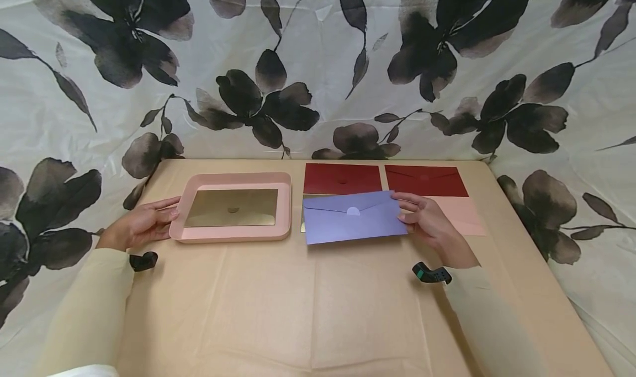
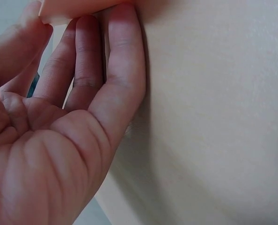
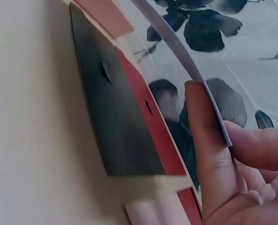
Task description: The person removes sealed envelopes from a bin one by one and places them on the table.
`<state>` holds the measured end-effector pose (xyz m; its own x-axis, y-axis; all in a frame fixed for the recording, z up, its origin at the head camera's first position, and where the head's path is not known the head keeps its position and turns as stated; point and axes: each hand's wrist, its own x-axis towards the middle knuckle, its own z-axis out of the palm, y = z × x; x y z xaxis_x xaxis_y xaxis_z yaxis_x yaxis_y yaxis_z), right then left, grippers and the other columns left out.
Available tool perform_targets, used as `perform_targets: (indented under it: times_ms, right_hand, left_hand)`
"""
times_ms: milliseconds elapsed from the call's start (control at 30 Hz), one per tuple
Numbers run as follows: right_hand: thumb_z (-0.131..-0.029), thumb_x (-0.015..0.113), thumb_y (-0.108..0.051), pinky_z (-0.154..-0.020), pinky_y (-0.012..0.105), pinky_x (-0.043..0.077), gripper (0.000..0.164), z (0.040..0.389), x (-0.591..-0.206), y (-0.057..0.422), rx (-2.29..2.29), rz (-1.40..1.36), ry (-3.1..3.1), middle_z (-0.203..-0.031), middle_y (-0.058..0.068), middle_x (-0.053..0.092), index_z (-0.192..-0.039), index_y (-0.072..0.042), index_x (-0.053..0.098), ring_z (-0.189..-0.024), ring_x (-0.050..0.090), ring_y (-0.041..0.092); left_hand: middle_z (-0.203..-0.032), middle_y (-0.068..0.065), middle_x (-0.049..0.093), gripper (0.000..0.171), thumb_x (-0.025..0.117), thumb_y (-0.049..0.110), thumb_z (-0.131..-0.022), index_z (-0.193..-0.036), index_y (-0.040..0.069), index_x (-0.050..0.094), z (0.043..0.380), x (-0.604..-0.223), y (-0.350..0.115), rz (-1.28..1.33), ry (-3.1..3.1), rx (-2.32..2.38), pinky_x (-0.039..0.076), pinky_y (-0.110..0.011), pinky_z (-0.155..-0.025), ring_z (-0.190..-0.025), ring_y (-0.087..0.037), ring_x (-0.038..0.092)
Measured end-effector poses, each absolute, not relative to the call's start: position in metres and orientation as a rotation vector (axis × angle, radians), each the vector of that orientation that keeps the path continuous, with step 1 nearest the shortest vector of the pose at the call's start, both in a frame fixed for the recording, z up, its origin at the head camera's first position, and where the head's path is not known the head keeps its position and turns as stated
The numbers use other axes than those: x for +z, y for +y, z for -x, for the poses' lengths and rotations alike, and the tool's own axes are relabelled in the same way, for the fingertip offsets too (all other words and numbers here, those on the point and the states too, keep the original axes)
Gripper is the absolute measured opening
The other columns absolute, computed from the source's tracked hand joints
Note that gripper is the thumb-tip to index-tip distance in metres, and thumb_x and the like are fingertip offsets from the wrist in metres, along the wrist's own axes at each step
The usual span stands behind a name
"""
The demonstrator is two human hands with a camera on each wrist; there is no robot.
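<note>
My left hand [image 1: 146, 222] grips the left end of a pink tray [image 1: 285, 206], thumb at its rim and fingers reaching beneath in the left wrist view. A gold envelope [image 1: 231, 208] lies flat in that tray, flap side up. To the right, my right hand [image 1: 429, 222] pinches the right end of a lavender envelope [image 1: 348, 225] between thumb and fingers. Seen edge-on in the right wrist view, the lavender envelope [image 3: 176, 51] is raised above the table and bends slightly. A second gold envelope [image 3: 111, 108] lies below it, mostly hidden in the head view.
Two dark red envelopes [image 1: 343, 178] lie side by side along the table's back edge. A light pink envelope [image 1: 462, 214] overlaps the right-hand red one, partly behind my right hand. The tan-covered table [image 1: 278, 311] meets a floral cloth [image 1: 348, 90] behind.
</note>
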<state>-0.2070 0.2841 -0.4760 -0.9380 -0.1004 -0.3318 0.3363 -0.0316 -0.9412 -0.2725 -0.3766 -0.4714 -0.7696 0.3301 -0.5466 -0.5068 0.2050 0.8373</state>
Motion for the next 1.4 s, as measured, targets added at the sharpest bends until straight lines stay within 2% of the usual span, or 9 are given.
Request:
perform_targets:
  times_ms: [133,200,267,467,667,900,1267,1400]
  right_hand:
    - [-0.100,0.054,0.008,-0.057,0.022,0.035,0.059,0.203,-0.478,0.296,-2.018,-0.260,1.992,-0.144,-0.002,0.055,-0.155,-0.008,0.046,-0.071,0.054,0.006]
    - [-0.100,0.055,0.008,-0.057,0.022,0.037,0.058,0.200,-0.480,0.302,-2.029,-0.266,1.987,-0.132,-0.005,0.063,-0.155,-0.008,0.047,-0.071,0.055,0.007]
    - [-0.100,0.056,0.007,-0.057,0.022,0.037,0.056,0.197,-0.482,0.309,-2.047,-0.268,1.974,-0.119,-0.012,0.067,-0.154,-0.007,0.048,-0.068,0.053,0.007]
    - [-0.102,0.056,0.005,-0.057,0.024,0.037,0.050,0.189,-0.486,0.327,-2.071,-0.278,1.957,-0.105,-0.013,0.071,-0.149,-0.007,0.052,-0.065,0.048,0.009]
    - [-0.101,0.057,0.004,-0.058,0.023,0.040,0.046,0.182,-0.488,0.345,-2.065,-0.278,1.975,-0.102,-0.013,0.071,-0.144,-0.013,0.057,-0.068,0.051,0.008]
    - [-0.101,0.059,0.003,-0.060,0.021,0.044,0.043,0.172,-0.495,0.366,-2.054,-0.318,1.970,-0.091,-0.012,0.065,-0.134,-0.023,0.066,-0.068,0.050,0.007]
    - [-0.100,0.060,0.006,-0.062,0.021,0.044,0.047,0.155,-0.503,0.400,-2.099,-0.362,1.900,-0.102,-0.014,0.070,-0.128,-0.029,0.072,-0.073,0.055,0.007]
    - [-0.100,0.059,0.008,-0.061,0.021,0.044,0.047,0.150,-0.504,0.409,-2.115,-0.363,1.880,-0.097,-0.013,0.069,-0.124,-0.030,0.074,-0.072,0.056,0.007]
  left_hand:
    - [-0.111,0.023,0.070,0.082,0.056,0.019,-0.108,-0.168,0.019,0.001,0.272,-0.472,-0.379,0.173,1.823,1.639,0.061,-0.029,-0.087,-0.102,-0.004,0.069]
    - [-0.111,0.023,0.070,0.081,0.056,0.020,-0.108,-0.168,0.019,0.001,0.272,-0.472,-0.379,0.173,1.829,1.635,0.061,-0.029,-0.086,-0.102,-0.004,0.069]
    - [-0.111,0.023,0.070,0.081,0.056,0.020,-0.108,-0.168,0.019,0.002,0.273,-0.473,-0.379,0.167,1.836,1.634,0.061,-0.029,-0.086,-0.102,-0.004,0.069]
    - [-0.111,0.023,0.071,0.081,0.057,0.020,-0.107,-0.168,0.018,0.003,0.273,-0.474,-0.377,0.167,1.840,1.644,0.061,-0.029,-0.086,-0.101,-0.004,0.069]
    - [-0.110,0.022,0.072,0.080,0.056,0.019,-0.108,-0.168,0.018,0.004,0.272,-0.475,-0.377,0.169,1.841,1.657,0.061,-0.028,-0.085,-0.100,-0.003,0.070]
    - [-0.111,0.022,0.070,0.082,0.058,0.021,-0.107,-0.168,0.017,0.003,0.272,-0.473,-0.378,0.185,1.843,1.650,0.061,-0.028,-0.086,-0.101,-0.004,0.069]
    - [-0.109,0.024,0.070,0.080,0.058,0.022,-0.107,-0.168,0.021,0.006,0.272,-0.476,-0.378,0.194,1.868,1.633,0.061,-0.028,-0.085,-0.100,-0.004,0.069]
    - [-0.110,0.023,0.070,0.081,0.058,0.021,-0.107,-0.168,0.021,0.006,0.273,-0.475,-0.377,0.193,1.858,1.640,0.061,-0.028,-0.085,-0.100,-0.005,0.070]
